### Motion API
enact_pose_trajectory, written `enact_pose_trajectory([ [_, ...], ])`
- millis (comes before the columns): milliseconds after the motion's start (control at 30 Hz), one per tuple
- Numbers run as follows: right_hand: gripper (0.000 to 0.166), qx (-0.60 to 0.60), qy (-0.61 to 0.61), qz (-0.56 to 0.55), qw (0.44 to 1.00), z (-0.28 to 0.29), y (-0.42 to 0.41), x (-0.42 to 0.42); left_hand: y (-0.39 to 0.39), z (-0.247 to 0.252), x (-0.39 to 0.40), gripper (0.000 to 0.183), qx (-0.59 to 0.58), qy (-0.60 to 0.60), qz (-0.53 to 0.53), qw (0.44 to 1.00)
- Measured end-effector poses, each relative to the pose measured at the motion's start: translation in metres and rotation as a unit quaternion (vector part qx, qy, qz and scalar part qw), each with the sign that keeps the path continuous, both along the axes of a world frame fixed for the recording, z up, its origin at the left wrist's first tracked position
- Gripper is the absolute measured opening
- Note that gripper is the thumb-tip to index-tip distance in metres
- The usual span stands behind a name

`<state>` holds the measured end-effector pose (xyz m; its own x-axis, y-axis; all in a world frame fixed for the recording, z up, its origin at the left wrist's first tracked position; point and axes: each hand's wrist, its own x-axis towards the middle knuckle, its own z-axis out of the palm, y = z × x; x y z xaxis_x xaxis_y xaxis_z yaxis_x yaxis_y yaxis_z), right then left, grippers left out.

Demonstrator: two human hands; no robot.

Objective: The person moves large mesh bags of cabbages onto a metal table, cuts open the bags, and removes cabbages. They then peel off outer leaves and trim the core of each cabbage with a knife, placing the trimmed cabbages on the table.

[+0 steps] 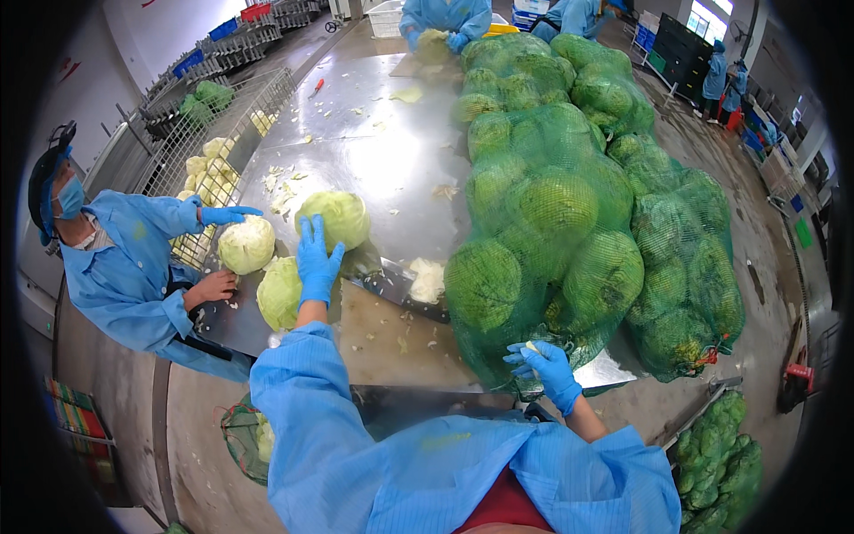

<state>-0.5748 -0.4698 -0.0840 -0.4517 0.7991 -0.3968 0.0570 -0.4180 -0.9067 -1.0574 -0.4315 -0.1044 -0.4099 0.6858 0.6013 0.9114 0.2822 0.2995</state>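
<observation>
My left hand [317, 260], in a blue glove, rests with spread fingers on the near side of a pale green cabbage [339, 220] on the metal table. Another cabbage [279, 294] lies just left of my wrist. My right hand [547, 370], gloved too, has its fingers bent around a small pale piece [532, 348] at the near end of a green mesh sack of cabbages [550, 220]. Between my hands a cutting board [400, 340] bears scraps. A wide-bladed knife [390, 280] lies across its far edge, beside a pale cut cabbage piece [427, 280].
At left a masked co-worker [127, 260] touches a trimmed cabbage [246, 245]. Behind it stands a wire basket [267, 93] of cabbages. More mesh sacks [680, 260] line the right side. Another worker [446, 17] is at the table's far end. A red-handled tool [318, 87] lies farther off.
</observation>
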Motion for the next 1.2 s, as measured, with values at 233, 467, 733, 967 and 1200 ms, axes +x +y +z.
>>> enact_pose_trajectory([
  [233,0.027,0.049,0.009,0.115,0.992,0.034,0.02,-0.049,0.007,-0.045,-0.043,0.044,-0.146,-0.064,0.078,0.984],
  [467,0.034,0.44,-0.1,0.197,0.87,0.039,0.067,-0.13,-0.018,-0.059,-0.013,0.035,0.027,-0.071,0.049,0.996],
  [733,0.045,0.536,-0.357,0.314,0.698,-0.044,0.168,-0.249,-0.129,-0.052,0.119,0.033,0.088,-0.137,-0.037,0.986],
  [967,0.036,0.411,-0.53,0.36,0.648,-0.067,0.162,-0.28,-0.255,-0.081,0.216,0.027,0.064,-0.287,0.067,0.953],
  [1200,0.043,0.371,-0.559,0.349,0.655,-0.06,0.187,-0.283,-0.274,-0.091,0.239,0.023,0.094,-0.389,0.09,0.912],
])
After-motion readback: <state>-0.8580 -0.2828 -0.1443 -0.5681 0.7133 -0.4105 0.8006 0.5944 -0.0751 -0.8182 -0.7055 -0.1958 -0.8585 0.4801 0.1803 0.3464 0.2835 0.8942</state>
